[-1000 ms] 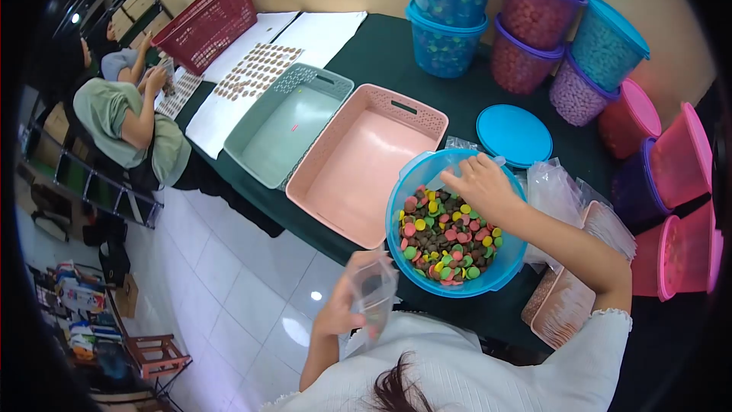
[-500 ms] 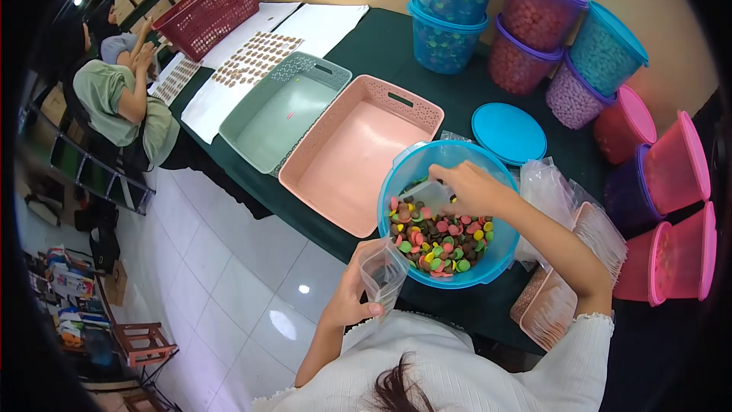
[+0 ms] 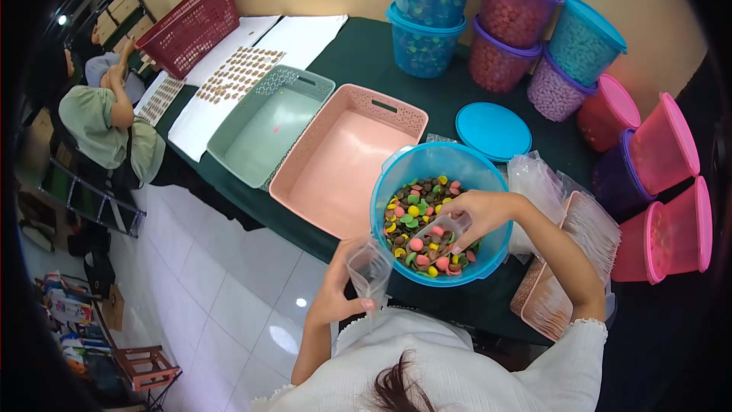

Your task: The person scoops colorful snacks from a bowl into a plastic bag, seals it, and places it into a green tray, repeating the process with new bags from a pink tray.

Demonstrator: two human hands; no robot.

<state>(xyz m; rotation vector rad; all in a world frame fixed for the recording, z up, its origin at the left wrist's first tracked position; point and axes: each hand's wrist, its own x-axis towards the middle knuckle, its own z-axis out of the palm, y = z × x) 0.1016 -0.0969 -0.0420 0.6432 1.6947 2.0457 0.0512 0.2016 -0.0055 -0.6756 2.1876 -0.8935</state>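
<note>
My left hand point(image 3: 332, 294) is closed around a clear plastic pouch point(image 3: 370, 268), held upright with its mouth open, just left of a blue tub point(image 3: 497, 183). No candy shows inside the pouch. Over the tub, my right hand point(image 3: 489, 211) grips a small clear plastic scoop point(image 3: 454, 224), tilted down into the candies. The round candies point(image 3: 414, 214) are brown, pink, green and yellow, and cover the tub's bottom. Some brown and pink pieces lie at the scoop's mouth; how full it is I cannot make out.
A pink basket point(image 3: 305, 200) and a green basket point(image 3: 221, 137) stand left of the tub. Behind it lies a blue lid point(image 3: 494, 131). Clear bags point(image 3: 534, 183) and a tray of packets point(image 3: 572, 259) are at right. Stacked candy tubs point(image 3: 427, 46) line the wall. A person point(image 3: 95, 126) sits far left.
My right hand has turned and pushed the scoop lower, toward the near side of the candies. The left hand keeps hold of the pouch. The whole view has shifted slightly.
</note>
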